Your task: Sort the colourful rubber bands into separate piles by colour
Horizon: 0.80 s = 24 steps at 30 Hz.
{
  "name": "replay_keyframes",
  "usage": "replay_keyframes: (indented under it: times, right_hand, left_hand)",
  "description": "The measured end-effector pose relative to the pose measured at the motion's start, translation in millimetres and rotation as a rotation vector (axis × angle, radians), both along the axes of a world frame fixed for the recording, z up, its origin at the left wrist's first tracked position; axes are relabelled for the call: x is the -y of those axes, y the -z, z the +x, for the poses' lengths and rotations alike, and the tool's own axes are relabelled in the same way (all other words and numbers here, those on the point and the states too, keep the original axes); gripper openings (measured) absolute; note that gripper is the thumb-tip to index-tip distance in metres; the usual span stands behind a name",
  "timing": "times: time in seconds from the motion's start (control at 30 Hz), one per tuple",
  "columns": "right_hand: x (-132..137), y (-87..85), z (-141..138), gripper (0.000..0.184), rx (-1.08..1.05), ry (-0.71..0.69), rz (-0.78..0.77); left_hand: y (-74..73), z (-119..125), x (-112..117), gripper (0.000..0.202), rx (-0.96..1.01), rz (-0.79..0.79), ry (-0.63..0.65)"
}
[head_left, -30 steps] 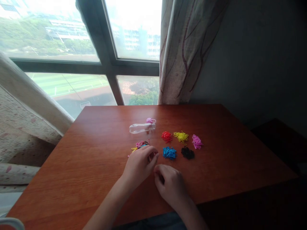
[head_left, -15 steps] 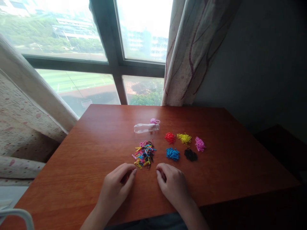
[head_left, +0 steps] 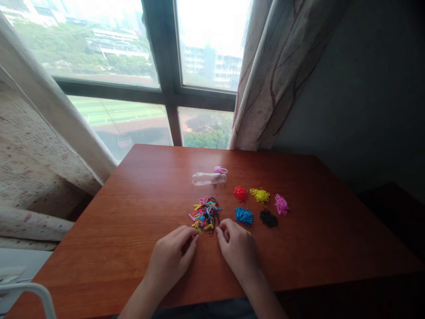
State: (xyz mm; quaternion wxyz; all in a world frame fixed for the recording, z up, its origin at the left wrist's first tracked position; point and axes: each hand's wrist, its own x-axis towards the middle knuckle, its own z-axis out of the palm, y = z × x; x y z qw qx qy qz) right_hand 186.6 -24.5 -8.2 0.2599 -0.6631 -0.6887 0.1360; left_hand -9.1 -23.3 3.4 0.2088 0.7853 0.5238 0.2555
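Note:
A mixed heap of small rubber bands (head_left: 206,215) in pink, yellow, blue, red and black lies in front of me. My left hand (head_left: 175,254) rests at its lower edge, thumb and index finger pinched close to a yellow band; whether anything is between them is hidden. At the heap's right edge, my right hand (head_left: 237,246) is closed, with a black rubber band (head_left: 218,217) at its fingertips. To the right lie sorted piles: red bands (head_left: 241,193), yellow bands (head_left: 260,195), pink bands (head_left: 282,204), blue bands (head_left: 244,215) and black bands (head_left: 268,218).
Behind the heap a clear plastic bottle (head_left: 208,179) lies on its side, with a pink cap with a loop (head_left: 219,169) beside it. All stand on a brown wooden table (head_left: 133,199) before a window. A white curved bar (head_left: 40,290) is at lower left.
The view has shifted slightly, so the scene sits further right. My right hand has moved forward to the heap's right edge, at a black band. My left hand stays beside the heap.

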Motion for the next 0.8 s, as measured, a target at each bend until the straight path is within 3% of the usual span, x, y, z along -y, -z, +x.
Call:
replay_keyframes:
  times: [0.23, 0.6, 0.8]
  right_hand:
    - [-4.9, 0.8, -2.9, 0.001, 0.044, 0.062, 0.008]
    - [-4.2, 5.5, -0.7, 0.014, 0.035, 0.046, 0.076]
    - [2.9, 3.1, 2.5, 0.019, -0.102, 0.054, 0.077]
  left_hand:
    - [1.6, 0.8, -1.3, 0.016, -0.014, 0.001, -0.001]
    - [1.7, -0.7, -0.3, 0.016, -0.039, 0.015, 0.006]
    - [0.2, 0.1, -0.9, 0.015, -0.039, 0.013, 0.012]
